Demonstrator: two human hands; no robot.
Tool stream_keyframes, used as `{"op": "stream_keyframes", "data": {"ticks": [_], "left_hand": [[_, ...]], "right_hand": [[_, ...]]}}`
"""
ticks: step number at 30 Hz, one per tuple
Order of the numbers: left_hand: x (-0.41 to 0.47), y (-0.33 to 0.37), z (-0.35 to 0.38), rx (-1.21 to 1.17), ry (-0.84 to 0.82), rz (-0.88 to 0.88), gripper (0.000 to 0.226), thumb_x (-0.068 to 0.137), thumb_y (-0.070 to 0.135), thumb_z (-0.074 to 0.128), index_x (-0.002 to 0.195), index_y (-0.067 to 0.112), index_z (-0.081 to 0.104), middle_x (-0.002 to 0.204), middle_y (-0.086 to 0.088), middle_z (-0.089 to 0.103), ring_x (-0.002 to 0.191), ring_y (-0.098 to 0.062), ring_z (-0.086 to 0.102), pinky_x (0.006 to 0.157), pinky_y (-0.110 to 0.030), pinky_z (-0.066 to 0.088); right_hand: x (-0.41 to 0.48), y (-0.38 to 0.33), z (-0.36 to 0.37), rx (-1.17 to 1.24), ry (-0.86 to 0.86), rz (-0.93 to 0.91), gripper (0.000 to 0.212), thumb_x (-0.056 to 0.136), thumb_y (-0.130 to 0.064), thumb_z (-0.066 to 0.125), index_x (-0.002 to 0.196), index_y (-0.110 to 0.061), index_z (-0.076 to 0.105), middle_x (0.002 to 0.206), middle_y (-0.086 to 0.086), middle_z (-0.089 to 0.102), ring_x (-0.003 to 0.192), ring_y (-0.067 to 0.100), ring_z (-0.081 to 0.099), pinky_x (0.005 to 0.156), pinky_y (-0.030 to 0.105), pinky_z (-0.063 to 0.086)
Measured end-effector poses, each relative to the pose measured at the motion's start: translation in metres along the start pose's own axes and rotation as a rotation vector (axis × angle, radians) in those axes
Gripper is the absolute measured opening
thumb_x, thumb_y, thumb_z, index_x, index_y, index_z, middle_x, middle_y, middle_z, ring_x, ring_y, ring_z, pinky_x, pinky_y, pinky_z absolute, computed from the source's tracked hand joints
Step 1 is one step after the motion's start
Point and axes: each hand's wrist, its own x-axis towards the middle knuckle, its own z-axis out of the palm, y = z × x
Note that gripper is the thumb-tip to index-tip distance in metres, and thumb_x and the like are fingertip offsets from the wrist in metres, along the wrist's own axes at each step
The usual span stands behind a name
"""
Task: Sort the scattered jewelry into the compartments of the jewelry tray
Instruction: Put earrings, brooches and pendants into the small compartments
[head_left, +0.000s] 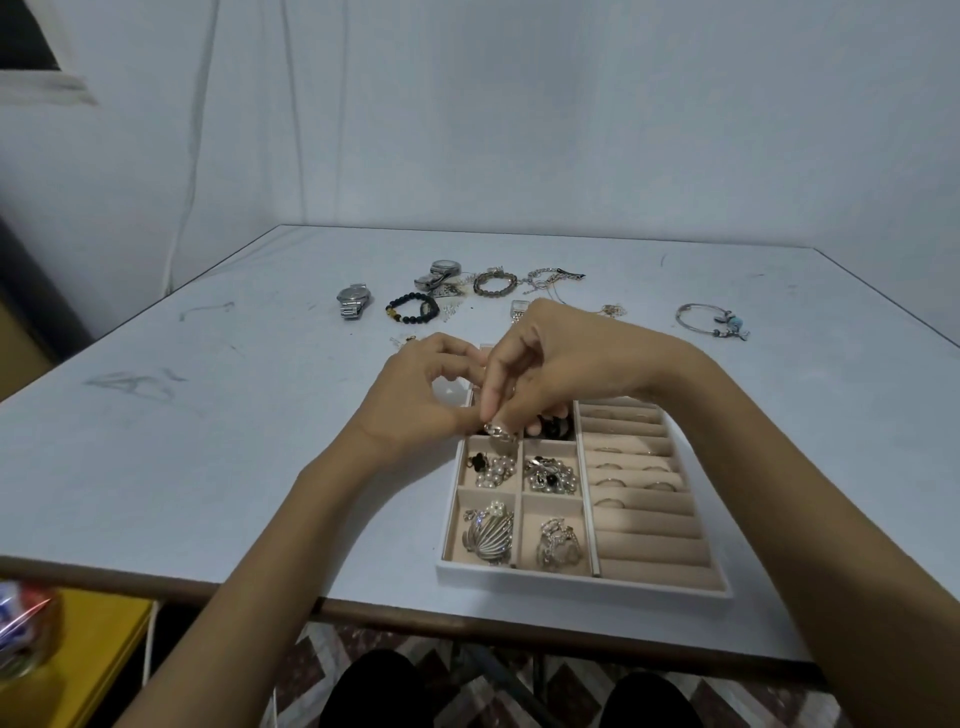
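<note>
Left hand (426, 400) and right hand (566, 364) pinch a ring (500, 431) above the tray (571, 585); brooches (488, 535) fill compartments at its six o'clock.

looks like a room in a home, folks, plainly set up. at twelve o'clock a creased white sheet (467, 104) hangs down over the back wall. the table (208, 441) is a plain pale top, scuffed, with grey scribbles (135, 384) at nine o'clock. down at six o'clock, under the table edge, patterned floor tiles (332, 654) in brown and cream. at seven o'clock a yellow stand (98, 660) carries a blurred glassy jar (26, 629). a dark window opening (26, 36) sits at ten o'clock. personal pieces too: a jewelry tray (571, 582) at five o'clock, a wristwatch (354, 300) at eleven.
</note>
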Motion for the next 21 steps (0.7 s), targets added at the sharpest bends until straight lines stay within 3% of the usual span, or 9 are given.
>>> {"op": "stream_keyframes", "data": {"ticks": [4, 7, 10, 13, 16, 21], "left_hand": [[0.003, -0.003, -0.003, 0.003, 0.031, -0.019, 0.017, 0.059, 0.032, 0.070, 0.077, 0.033, 0.070, 0.093, 0.010, 0.063, 0.085, 0.000, 0.053, 0.070, -0.009, 0.036], [0.007, -0.011, -0.009, 0.135, 0.089, -0.014, 0.017, 0.076, 0.036, 0.053, 0.088, 0.037, 0.065, 0.101, 0.009, 0.063, 0.095, -0.006, 0.056, 0.074, -0.019, 0.039], [0.007, -0.024, -0.012, 0.419, 0.048, -0.019, 0.042, 0.082, 0.038, 0.039, 0.114, 0.026, 0.063, 0.125, 0.003, 0.057, 0.119, -0.015, 0.050, 0.097, -0.033, 0.039], [0.003, -0.029, -0.009, 0.661, -0.155, -0.057, 0.053, 0.094, 0.044, 0.025, 0.140, 0.024, 0.043, 0.152, 0.000, 0.032, 0.142, -0.016, 0.026, 0.115, -0.040, 0.021], [0.002, -0.030, -0.006, 0.750, -0.272, -0.111, 0.050, 0.103, 0.038, 0.016, 0.151, 0.026, 0.018, 0.160, 0.003, 0.010, 0.148, -0.011, 0.003, 0.119, -0.040, 0.004], [0.000, -0.026, -0.006, 0.797, -0.293, -0.126, 0.051, 0.103, 0.037, 0.013, 0.153, 0.024, 0.011, 0.161, 0.004, 0.003, 0.148, -0.011, 0.000, 0.119, -0.039, 0.000]], "right_hand": [[0.002, -0.001, 0.005, -0.024, -0.031, -0.001, 0.012, 0.074, 0.006, 0.074, 0.085, 0.002, 0.074, 0.071, 0.025, 0.069, 0.056, 0.022, 0.061, 0.065, 0.039, 0.046], [0.003, -0.002, 0.007, -0.056, -0.064, -0.005, 0.013, 0.074, 0.003, 0.075, 0.086, 0.001, 0.074, 0.077, 0.028, 0.069, 0.055, 0.019, 0.059, 0.064, 0.035, 0.046], [0.005, -0.001, 0.009, -0.059, -0.082, -0.006, 0.013, 0.073, 0.001, 0.077, 0.086, 0.001, 0.074, 0.076, 0.022, 0.071, 0.055, 0.018, 0.059, 0.063, 0.030, 0.046], [0.005, -0.001, 0.010, -0.058, -0.096, -0.011, 0.013, 0.073, 0.000, 0.078, 0.085, 0.001, 0.075, 0.075, 0.022, 0.071, 0.056, 0.020, 0.058, 0.059, 0.021, 0.048], [0.005, -0.001, 0.010, -0.047, -0.114, -0.004, 0.013, 0.073, 0.000, 0.079, 0.085, 0.000, 0.075, 0.069, 0.015, 0.071, 0.051, 0.016, 0.056, 0.054, 0.015, 0.047], [0.006, -0.001, 0.010, -0.060, -0.137, 0.004, 0.013, 0.073, -0.005, 0.080, 0.085, -0.003, 0.076, 0.060, -0.001, 0.070, 0.048, 0.012, 0.055, 0.053, 0.014, 0.044]]}}
